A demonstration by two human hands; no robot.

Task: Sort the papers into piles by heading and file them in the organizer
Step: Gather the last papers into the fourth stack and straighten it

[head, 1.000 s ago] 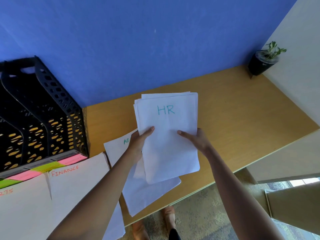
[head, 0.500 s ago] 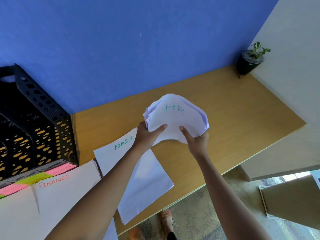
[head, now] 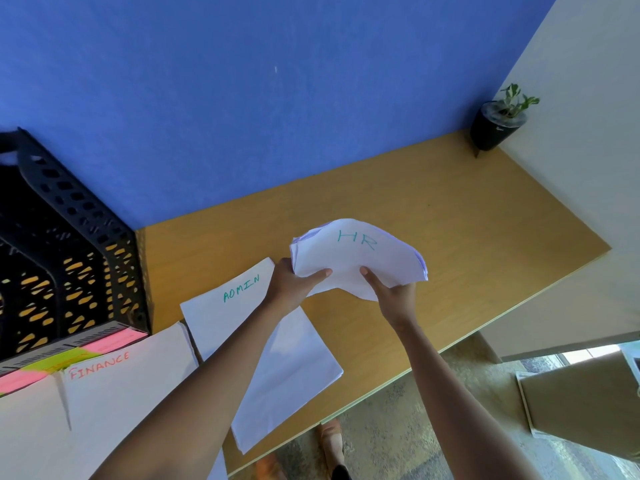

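A stack of white papers headed HR (head: 356, 252) is lifted above the wooden desk (head: 450, 216) and bows upward in the middle. My left hand (head: 294, 282) grips its left lower edge, and my right hand (head: 391, 292) grips its right lower edge. Flat on the desk to the left lies the ADMIN pile (head: 273, 344), partly crossed by my left forearm. The FINANCE pile (head: 121, 393) lies further left, near the front edge. A black mesh organizer (head: 69, 258) stands at the far left against the blue wall.
Pink and yellow-green labels (head: 69, 362) run along the organizer's front edge. Another white pile (head: 27, 427) lies at the bottom left. A small potted plant (head: 498, 123) sits in the desk's far right corner. A brown box (head: 588, 403) rests on the floor at the right.
The HR stack was lying flat in my hands; it has been lifted and bent into an arch, moving right off the ADMIN pile, whose heading now shows.
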